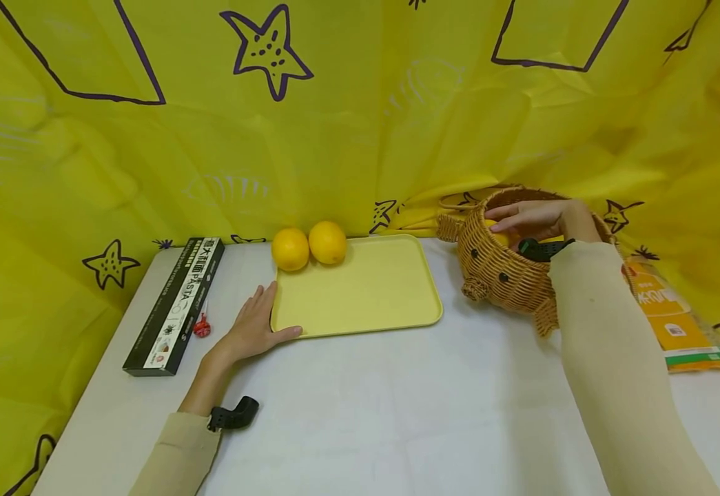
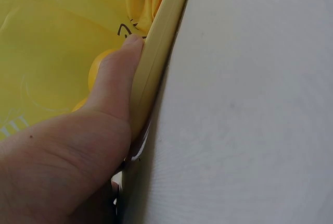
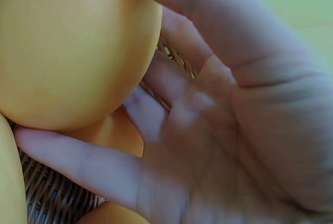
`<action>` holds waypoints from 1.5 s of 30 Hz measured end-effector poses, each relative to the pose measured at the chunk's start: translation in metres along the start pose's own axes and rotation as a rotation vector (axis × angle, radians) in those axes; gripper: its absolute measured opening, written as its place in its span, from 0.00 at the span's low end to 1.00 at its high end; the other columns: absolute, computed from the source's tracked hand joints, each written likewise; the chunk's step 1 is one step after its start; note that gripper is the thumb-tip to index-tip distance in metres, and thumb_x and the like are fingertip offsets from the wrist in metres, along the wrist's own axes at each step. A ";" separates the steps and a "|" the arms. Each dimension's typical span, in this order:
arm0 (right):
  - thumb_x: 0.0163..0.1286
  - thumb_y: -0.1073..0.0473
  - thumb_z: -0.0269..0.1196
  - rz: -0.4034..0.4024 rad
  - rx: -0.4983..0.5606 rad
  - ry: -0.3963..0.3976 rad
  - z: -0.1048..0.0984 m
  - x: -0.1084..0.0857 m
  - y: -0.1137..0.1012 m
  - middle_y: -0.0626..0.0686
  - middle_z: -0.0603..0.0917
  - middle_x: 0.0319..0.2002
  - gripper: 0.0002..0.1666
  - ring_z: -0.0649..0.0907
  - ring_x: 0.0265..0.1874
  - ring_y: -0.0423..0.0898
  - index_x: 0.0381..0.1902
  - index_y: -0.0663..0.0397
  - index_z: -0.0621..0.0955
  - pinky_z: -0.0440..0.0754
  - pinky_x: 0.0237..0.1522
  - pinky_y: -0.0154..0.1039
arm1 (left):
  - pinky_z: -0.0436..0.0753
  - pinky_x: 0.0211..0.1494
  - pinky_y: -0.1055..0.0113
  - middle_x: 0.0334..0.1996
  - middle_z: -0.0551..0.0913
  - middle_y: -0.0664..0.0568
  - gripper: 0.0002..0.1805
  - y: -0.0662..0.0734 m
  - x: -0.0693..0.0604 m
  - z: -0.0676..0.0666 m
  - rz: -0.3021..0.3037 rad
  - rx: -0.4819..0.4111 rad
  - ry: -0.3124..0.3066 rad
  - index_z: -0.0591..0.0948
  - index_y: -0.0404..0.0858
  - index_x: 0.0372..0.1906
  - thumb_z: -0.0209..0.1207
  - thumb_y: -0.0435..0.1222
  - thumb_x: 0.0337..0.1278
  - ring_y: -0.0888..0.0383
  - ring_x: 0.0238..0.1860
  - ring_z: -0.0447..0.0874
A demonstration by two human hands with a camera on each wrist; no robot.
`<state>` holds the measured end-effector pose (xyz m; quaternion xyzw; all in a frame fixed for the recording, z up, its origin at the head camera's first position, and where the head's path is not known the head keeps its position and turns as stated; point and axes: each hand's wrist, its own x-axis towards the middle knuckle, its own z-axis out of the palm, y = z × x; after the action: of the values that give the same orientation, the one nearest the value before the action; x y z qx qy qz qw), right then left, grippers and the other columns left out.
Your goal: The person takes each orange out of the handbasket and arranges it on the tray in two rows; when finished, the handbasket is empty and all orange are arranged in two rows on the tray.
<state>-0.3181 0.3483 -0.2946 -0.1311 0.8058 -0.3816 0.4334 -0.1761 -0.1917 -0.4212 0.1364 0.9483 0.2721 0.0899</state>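
My right hand (image 1: 536,217) reaches into a wicker basket (image 1: 515,279) shaped like a pig's face. In the right wrist view, its thumb and fingers (image 3: 83,164) curl round a large orange (image 3: 73,52); more oranges lie below and beside it. My left hand (image 1: 254,327) rests at the near left corner of a pale yellow tray (image 1: 360,289). Its straight thumb (image 2: 117,78) lies along the near rim, and the other fingers extend up the left side. Two oranges (image 1: 290,249) sit side by side at the tray's far left corner.
A black pasta box (image 1: 176,303) lies at the table's left, with a red-wrapped lollipop (image 1: 202,325) beside it. Right of the basket is an orange package (image 1: 676,320). Yellow patterned cloth (image 1: 347,138) hangs behind the white table (image 1: 397,406).
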 end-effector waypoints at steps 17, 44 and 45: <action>0.79 0.55 0.46 -0.053 0.129 0.042 -0.002 -0.007 0.002 0.47 0.66 0.66 0.35 0.79 0.49 0.36 0.77 0.48 0.47 0.83 0.52 0.46 | 0.42 0.78 0.40 0.77 0.43 0.34 0.60 -0.002 0.002 0.002 0.004 0.015 0.002 0.42 0.29 0.76 0.63 0.57 0.54 0.35 0.78 0.36; 0.72 0.74 0.48 -0.670 0.697 0.487 0.025 -0.070 -0.025 0.48 0.79 0.54 0.24 0.85 0.45 0.43 0.59 0.52 0.79 0.89 0.37 0.42 | 0.42 0.77 0.38 0.77 0.43 0.33 0.61 0.000 0.001 0.001 0.000 0.014 -0.001 0.42 0.28 0.76 0.63 0.57 0.54 0.34 0.77 0.36; 0.72 0.74 0.48 -0.687 0.717 0.489 0.028 -0.069 -0.027 0.48 0.78 0.54 0.24 0.85 0.46 0.43 0.59 0.53 0.79 0.89 0.37 0.42 | 0.42 0.78 0.38 0.77 0.43 0.34 0.60 0.000 0.001 0.001 0.000 0.012 0.000 0.42 0.28 0.76 0.63 0.57 0.54 0.34 0.77 0.36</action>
<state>-0.2577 0.3532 -0.2427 -0.1383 0.6135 -0.7708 0.1016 -0.1767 -0.1911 -0.4218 0.1370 0.9499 0.2666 0.0889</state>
